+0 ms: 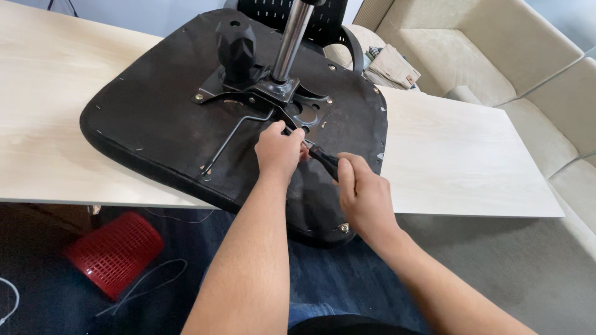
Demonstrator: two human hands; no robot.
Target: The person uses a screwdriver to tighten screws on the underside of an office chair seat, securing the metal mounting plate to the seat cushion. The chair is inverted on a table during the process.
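Gripping screwdriver [325,161], right hand [365,197] fisted, left hand [279,152] steadying.

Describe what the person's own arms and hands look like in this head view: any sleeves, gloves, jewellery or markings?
Both forearms are bare up to the bottom edge of the picture; no sleeve shows. The left hand and right hand wear no gloves. No ring, watch, bracelet or marking is visible on either wrist or on the fingers that show. Both forearms carry fine hair.
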